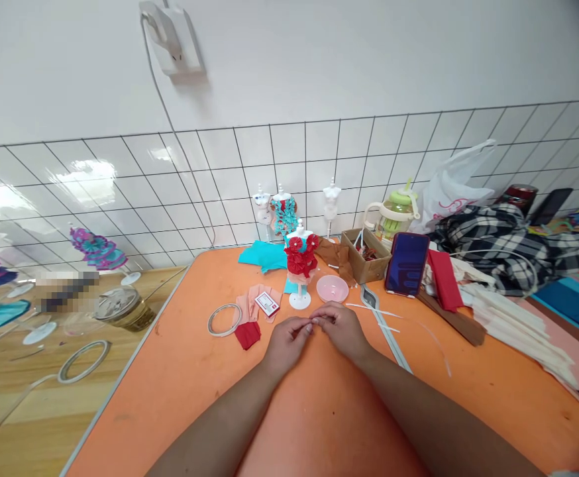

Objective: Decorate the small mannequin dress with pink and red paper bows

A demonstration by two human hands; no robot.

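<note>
My left hand point(287, 343) and my right hand point(340, 329) meet over the orange table, fingertips pinched together. Whatever lies between the fingertips is too small to make out. Just beyond them stands a small white mannequin point(299, 299) dressed in a red ruffled top point(301, 257) with flower shapes. A pink bowl point(332, 289) sits right of its base. Left of my hands are a roll of tape point(224, 320), peach fabric point(246, 306), a dark red fabric piece point(248, 335) and a small white-and-red packet point(267, 303).
Behind stand a mannequin in turquoise ruffles point(284, 215) and bare white mannequins point(331, 199). To the right are a cardboard box point(369, 265), a phone point(407, 264), a green-lidded bottle point(397, 213), folded fabrics point(518, 324) and plaid cloth point(493, 235). A wooden table point(36, 411) adjoins on the left.
</note>
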